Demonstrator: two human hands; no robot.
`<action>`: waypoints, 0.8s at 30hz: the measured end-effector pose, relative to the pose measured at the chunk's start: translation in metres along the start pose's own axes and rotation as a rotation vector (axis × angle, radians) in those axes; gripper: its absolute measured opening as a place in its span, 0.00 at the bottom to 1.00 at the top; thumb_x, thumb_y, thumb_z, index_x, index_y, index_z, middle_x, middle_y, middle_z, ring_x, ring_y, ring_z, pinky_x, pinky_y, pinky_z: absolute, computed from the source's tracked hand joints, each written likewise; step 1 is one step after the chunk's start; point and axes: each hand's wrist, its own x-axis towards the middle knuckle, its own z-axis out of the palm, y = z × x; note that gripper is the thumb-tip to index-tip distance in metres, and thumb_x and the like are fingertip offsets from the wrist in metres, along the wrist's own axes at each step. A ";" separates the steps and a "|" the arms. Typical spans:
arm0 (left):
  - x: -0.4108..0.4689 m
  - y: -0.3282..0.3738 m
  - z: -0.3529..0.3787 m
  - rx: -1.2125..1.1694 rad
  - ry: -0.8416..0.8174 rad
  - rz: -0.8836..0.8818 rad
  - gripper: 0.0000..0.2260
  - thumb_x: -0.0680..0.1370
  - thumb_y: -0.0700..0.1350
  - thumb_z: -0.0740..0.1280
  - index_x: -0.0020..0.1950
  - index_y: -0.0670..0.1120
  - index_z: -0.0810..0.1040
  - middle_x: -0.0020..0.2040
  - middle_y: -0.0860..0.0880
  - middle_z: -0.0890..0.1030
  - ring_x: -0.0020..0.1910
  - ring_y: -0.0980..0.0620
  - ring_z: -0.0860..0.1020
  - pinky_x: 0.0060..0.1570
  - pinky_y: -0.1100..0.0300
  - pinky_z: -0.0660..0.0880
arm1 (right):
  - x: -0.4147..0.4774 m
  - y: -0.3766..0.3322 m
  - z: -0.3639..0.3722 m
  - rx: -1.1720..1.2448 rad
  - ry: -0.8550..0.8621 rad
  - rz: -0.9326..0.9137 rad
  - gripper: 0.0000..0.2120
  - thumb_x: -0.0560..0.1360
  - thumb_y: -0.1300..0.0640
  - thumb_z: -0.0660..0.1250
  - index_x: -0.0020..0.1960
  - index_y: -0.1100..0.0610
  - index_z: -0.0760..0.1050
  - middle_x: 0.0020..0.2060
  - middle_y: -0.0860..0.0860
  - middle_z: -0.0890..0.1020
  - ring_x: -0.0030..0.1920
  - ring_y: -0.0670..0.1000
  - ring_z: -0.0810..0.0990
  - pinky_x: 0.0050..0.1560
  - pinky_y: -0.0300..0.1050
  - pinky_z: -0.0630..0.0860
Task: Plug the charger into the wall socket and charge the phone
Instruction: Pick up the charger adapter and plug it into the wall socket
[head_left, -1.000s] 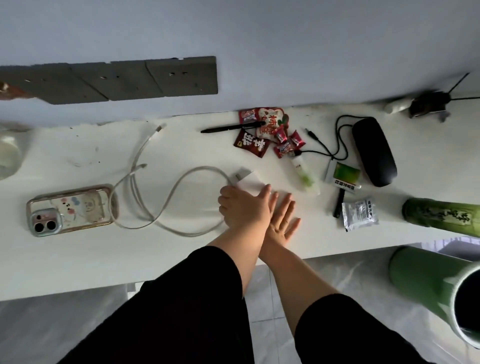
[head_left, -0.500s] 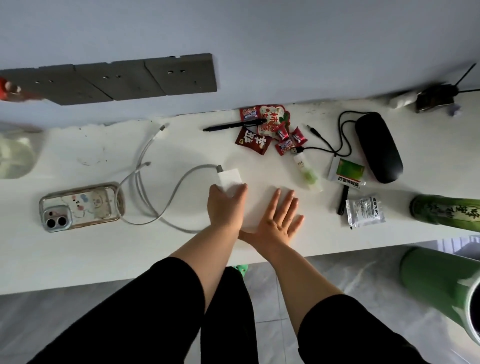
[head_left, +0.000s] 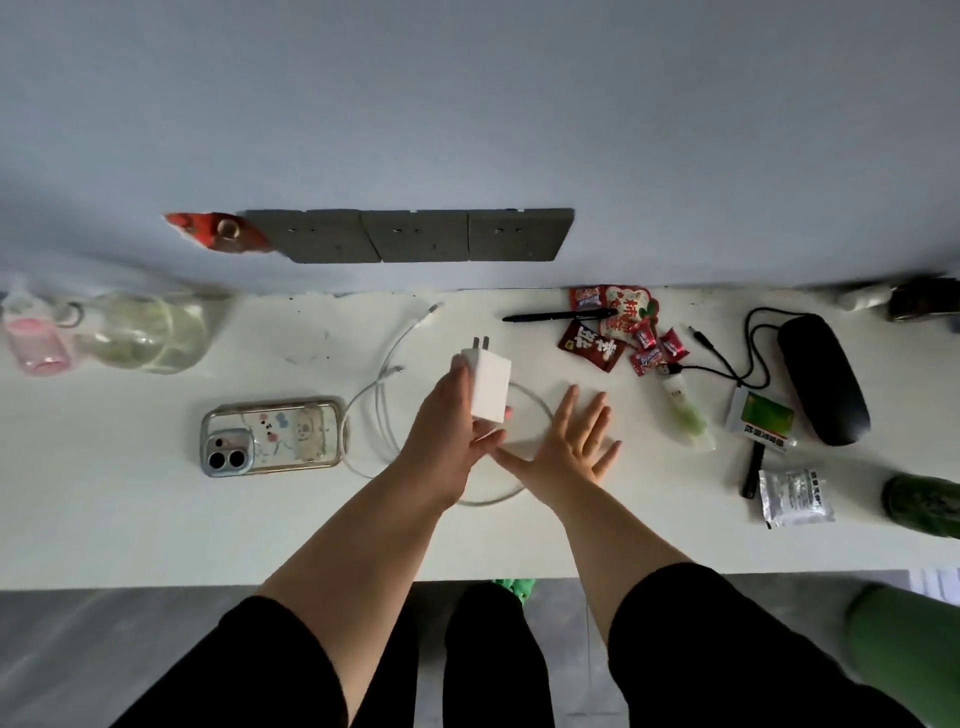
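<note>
Straight beyond the charger (head_left: 487, 387), its prongs already pointing at it, sits the socket (head_left: 415, 236) on the wall, so your left hand (head_left: 447, 436) pinching the charger leads while your right hand (head_left: 571, 441) lies spread flat on the counter (head_left: 156, 519).

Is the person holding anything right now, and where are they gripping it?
The left hand holds the white charger by its body's sides, prongs pointing toward the wall. The right hand lies flat and open, holding nothing.
</note>
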 end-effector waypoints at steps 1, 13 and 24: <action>0.001 0.004 -0.002 -0.075 -0.037 -0.012 0.19 0.79 0.58 0.58 0.64 0.49 0.72 0.56 0.43 0.80 0.51 0.46 0.82 0.46 0.55 0.81 | 0.001 0.002 0.002 -0.013 0.000 0.007 0.66 0.57 0.22 0.63 0.69 0.47 0.18 0.67 0.53 0.18 0.68 0.54 0.19 0.68 0.61 0.27; 0.016 0.050 0.022 0.154 -0.137 0.267 0.14 0.71 0.55 0.72 0.42 0.44 0.81 0.47 0.41 0.80 0.48 0.47 0.82 0.44 0.60 0.79 | 0.008 0.008 0.010 -0.004 0.026 0.005 0.63 0.53 0.19 0.58 0.61 0.39 0.12 0.60 0.45 0.12 0.60 0.46 0.11 0.60 0.52 0.15; 0.021 0.064 0.040 0.090 -0.105 0.292 0.11 0.72 0.54 0.71 0.38 0.47 0.81 0.39 0.48 0.82 0.46 0.48 0.82 0.44 0.59 0.80 | 0.008 0.009 0.011 -0.011 0.055 -0.003 0.62 0.52 0.18 0.56 0.62 0.39 0.13 0.60 0.44 0.12 0.62 0.45 0.12 0.55 0.47 0.11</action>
